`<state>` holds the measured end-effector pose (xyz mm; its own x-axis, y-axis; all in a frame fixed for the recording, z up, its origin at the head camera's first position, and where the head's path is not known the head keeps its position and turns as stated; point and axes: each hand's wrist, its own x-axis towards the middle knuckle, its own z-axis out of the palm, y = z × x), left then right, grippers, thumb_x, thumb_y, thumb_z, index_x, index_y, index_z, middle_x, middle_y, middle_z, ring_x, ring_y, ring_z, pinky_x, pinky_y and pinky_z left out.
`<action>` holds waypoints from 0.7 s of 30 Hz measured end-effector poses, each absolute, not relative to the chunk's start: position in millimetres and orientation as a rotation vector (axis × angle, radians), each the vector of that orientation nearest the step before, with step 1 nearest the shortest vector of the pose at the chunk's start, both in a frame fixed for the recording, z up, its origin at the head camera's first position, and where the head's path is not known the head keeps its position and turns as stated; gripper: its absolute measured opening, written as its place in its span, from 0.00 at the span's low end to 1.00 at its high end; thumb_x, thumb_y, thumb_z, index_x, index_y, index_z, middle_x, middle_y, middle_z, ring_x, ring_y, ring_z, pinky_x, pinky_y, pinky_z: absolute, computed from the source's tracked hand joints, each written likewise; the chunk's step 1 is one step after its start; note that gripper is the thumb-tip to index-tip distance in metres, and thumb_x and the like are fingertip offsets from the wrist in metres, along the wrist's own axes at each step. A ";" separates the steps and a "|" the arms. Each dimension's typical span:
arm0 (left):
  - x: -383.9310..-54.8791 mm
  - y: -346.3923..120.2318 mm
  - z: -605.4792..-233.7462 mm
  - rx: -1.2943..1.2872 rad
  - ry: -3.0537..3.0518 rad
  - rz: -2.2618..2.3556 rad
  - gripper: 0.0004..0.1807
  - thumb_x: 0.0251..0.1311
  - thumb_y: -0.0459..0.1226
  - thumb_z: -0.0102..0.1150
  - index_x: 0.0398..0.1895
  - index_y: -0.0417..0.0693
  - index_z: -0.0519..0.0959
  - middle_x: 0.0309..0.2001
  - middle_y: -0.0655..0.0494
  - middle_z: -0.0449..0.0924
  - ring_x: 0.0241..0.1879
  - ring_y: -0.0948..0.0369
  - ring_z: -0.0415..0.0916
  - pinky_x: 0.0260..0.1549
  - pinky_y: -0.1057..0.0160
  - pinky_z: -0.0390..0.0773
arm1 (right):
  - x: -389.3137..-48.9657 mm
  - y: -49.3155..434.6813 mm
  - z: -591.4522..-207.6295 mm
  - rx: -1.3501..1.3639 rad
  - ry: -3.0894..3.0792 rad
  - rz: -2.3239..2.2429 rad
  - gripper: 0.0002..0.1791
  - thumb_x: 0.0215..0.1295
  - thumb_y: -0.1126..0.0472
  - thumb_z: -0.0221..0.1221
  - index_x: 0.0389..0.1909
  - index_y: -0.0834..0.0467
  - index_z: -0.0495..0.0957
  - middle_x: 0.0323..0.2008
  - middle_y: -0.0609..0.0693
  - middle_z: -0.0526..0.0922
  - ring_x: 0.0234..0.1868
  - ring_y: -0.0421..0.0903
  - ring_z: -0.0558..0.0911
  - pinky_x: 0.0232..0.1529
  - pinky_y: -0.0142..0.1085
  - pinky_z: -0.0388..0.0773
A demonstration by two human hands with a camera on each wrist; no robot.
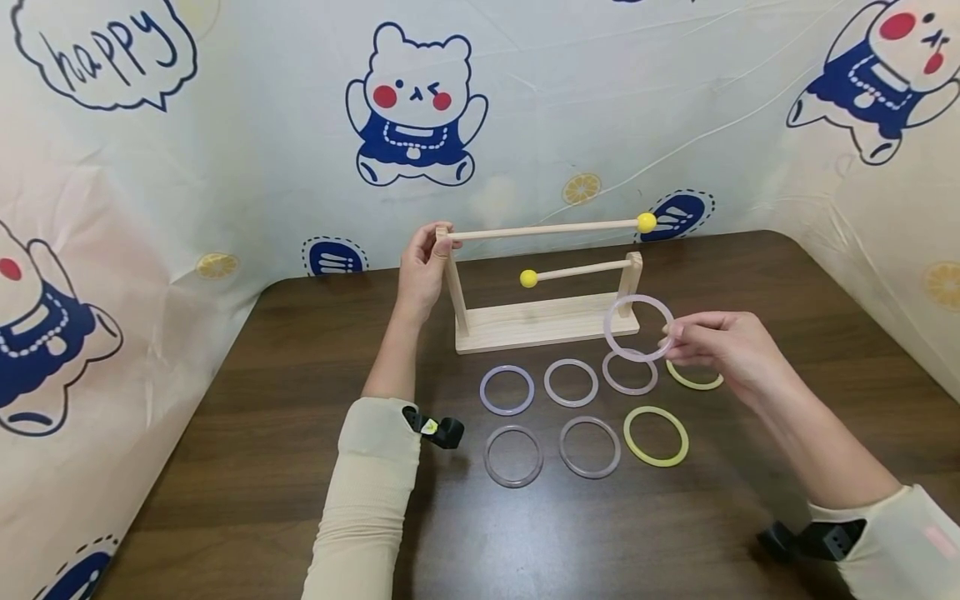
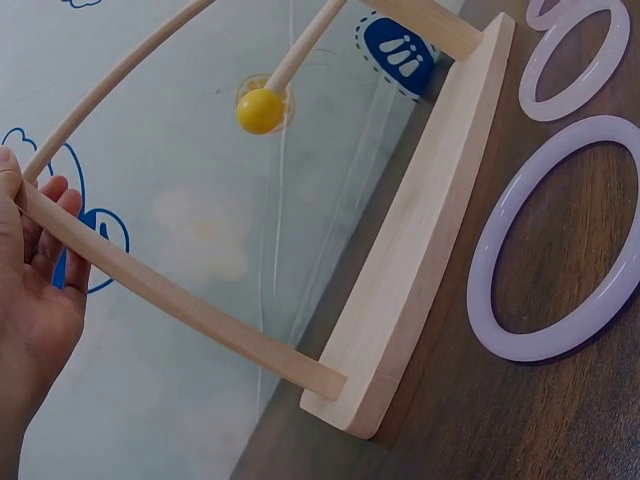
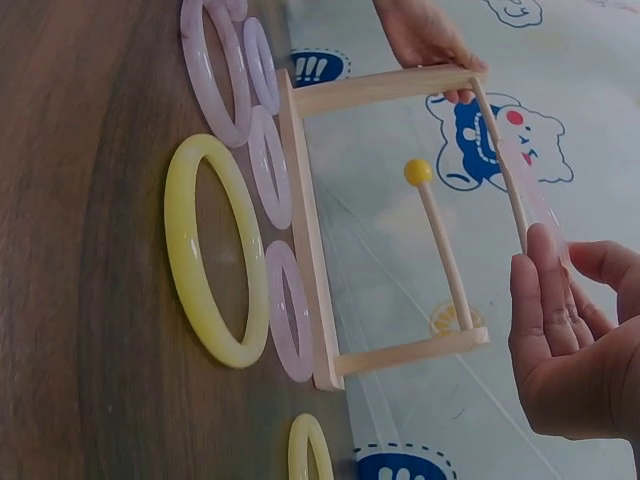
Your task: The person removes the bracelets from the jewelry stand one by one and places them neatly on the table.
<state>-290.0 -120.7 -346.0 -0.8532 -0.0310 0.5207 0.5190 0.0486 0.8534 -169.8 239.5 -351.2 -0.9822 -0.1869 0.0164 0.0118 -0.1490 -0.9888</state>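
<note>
A pale wooden rack (image 1: 547, 322) stands on the table, with an upright post at each end. From the top of its left post, a long upper rod (image 1: 547, 231) runs right to a yellow ball. A shorter rod (image 1: 585, 271) points left from the right post, also yellow-tipped. My left hand (image 1: 422, 275) grips the top of the left post. Between thumb and fingers, my right hand (image 1: 731, 354) pinches a translucent pinkish ring (image 1: 609, 327), raised above the table near the right post. In the right wrist view this ring (image 3: 530, 185) appears nearly edge-on.
Several rings lie in two rows before the rack, including a blue-violet ring (image 1: 507, 412), a pink ring (image 1: 630, 392), a greyish ring (image 1: 513, 484) and a yellow ring (image 1: 660, 462). Another yellow ring (image 1: 697, 387) is partly behind my right hand. A printed cloth (image 1: 262, 150) hangs behind the table.
</note>
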 end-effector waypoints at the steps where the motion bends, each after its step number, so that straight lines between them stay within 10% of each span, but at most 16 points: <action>1: -290.1 -120.8 -346.1 -0.492 -1.931 -1.856 0.31 0.53 0.49 0.49 0.50 0.31 0.70 0.38 0.59 0.75 0.39 0.65 0.75 0.44 0.64 0.69 | -169.5 240.7 -351.5 -0.206 1.959 -2.277 0.09 0.62 0.71 0.57 0.28 0.59 0.84 0.25 0.53 0.84 0.26 0.43 0.83 0.31 0.34 0.79; 21: -291.1 -121.8 -346.7 -0.509 -1.929 -1.861 0.31 0.53 0.50 0.49 0.50 0.31 0.70 0.38 0.60 0.75 0.40 0.65 0.74 0.45 0.64 0.69 | -159.9 263.1 -358.2 -0.188 1.942 -2.322 0.11 0.62 0.74 0.54 0.27 0.62 0.84 0.26 0.54 0.84 0.25 0.44 0.83 0.31 0.33 0.78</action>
<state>-291.1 -121.8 -346.7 -0.8493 -0.0214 0.5275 0.5264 0.0417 0.8492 -159.9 263.1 -358.2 -0.9865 -0.1618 0.0252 0.0039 -0.1766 -0.9843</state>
